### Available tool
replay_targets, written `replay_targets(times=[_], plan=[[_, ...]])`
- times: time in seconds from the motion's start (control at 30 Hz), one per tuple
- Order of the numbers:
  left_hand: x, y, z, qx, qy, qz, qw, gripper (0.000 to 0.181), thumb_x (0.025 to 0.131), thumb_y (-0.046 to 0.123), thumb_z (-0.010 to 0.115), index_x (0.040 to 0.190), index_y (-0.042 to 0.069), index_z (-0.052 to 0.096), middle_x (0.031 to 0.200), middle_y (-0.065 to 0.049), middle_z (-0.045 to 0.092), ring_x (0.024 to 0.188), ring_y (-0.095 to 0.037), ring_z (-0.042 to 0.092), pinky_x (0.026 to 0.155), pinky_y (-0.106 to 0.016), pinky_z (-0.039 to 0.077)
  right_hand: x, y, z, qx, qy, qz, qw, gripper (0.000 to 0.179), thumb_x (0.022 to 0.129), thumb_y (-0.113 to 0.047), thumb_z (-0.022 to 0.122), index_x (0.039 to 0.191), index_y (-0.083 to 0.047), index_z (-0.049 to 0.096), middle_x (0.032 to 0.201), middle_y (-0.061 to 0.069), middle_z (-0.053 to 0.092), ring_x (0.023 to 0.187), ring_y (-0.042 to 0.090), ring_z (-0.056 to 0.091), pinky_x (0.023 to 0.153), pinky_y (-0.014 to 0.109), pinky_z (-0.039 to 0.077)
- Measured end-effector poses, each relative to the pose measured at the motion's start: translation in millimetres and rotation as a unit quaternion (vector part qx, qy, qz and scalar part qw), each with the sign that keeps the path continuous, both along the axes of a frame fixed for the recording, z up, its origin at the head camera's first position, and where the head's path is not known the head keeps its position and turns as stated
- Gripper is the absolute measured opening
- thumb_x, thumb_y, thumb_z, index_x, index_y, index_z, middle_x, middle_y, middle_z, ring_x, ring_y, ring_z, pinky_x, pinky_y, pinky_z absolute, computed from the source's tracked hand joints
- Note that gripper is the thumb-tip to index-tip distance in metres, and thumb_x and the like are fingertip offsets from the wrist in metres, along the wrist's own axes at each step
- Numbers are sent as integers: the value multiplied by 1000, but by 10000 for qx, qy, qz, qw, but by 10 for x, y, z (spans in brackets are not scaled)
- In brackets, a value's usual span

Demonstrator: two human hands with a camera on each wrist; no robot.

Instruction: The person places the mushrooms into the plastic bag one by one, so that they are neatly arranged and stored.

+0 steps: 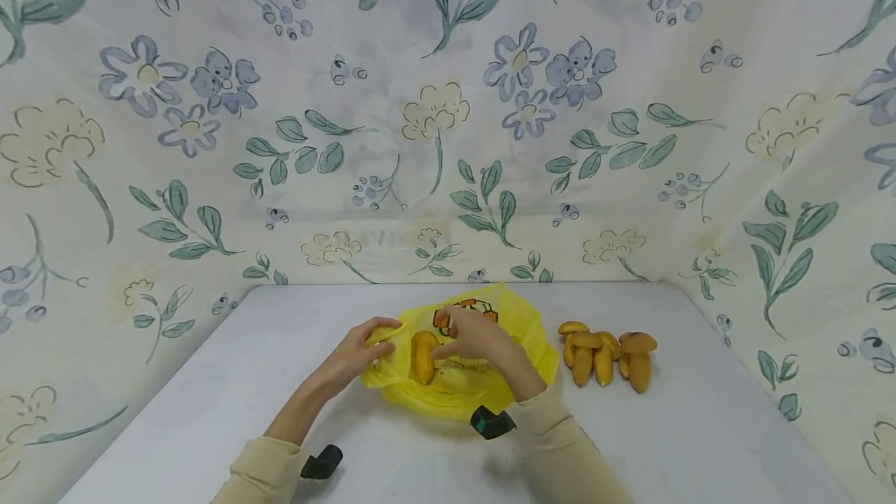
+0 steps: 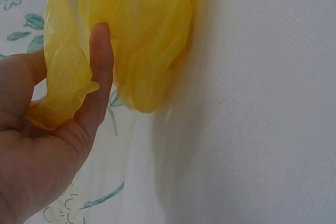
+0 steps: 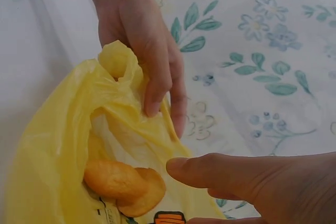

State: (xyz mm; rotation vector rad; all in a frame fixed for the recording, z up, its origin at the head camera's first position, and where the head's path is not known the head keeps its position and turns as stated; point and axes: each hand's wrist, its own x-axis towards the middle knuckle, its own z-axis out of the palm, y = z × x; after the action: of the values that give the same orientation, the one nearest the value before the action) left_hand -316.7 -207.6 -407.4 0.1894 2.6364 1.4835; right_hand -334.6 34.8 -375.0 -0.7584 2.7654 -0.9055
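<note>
Beside the right hand (image 1: 479, 334), fingers parted, a plump orange-brown mushroom (image 1: 423, 358) lies inside the yellow plastic bag (image 1: 525, 313) the left hand (image 1: 355, 352) grips, seemingly mid-transfer, next needing a steady opening.

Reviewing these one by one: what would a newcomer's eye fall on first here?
Probably the bright yellow bag near the middle of the white table, its left edge held by the left hand and a golden-brown mushroom-shaped piece in its opening. Next might come the similar pieces grouped right of the bag, then the floral cloth filling the background.
</note>
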Motion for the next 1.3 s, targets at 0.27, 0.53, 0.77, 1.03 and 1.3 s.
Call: replay_targets(times=[0.27,0.53,0.77,1.03,1.3], plan=[[0,1,-2,-16,57,32,10000,40,95,15,56,135,10,53,142,-18,48,96,-20,55,79,-27,50,29,156,70,-77,277,-108,9995,56,82,-34,78,129,-12,57,115,12,66,104,26,62,86,39,53],[-12,-21,-22,-50,128,2,9999,39,96,15,56,134,10,53,145,-17,47,104,-22,54,82,-28,49,-5,324,105,-74,284,-212,9993,57,84,-31,76,133,-12,54,121,16,62,110,30,59,86,42,51],[-12,-15,-27,-80,105,40,9999,39,96,14,55,135,10,53,146,-17,46,107,-23,53,84,-29,49,-30,463,143,-34,374,-426,9984,59,83,-34,78,133,-13,55,109,12,62,87,21,55,71,33,48],[-8,-20,-19,-55,114,-15,9999,39,96,15,56,134,10,53,146,-18,46,107,-23,53,83,-28,49,12,676,235,-84,440,-674,9967,62,84,-33,77,138,-14,51,129,18,60,115,33,58,89,45,52],[-18,-18,-12,-68,81,45,9999,39,96,15,56,135,10,53,146,-17,46,108,-23,53,83,-28,49,-26,845,224,-116,419,-780,9960,64,84,-33,76,139,-12,50,132,19,57,114,32,58,88,44,53]])
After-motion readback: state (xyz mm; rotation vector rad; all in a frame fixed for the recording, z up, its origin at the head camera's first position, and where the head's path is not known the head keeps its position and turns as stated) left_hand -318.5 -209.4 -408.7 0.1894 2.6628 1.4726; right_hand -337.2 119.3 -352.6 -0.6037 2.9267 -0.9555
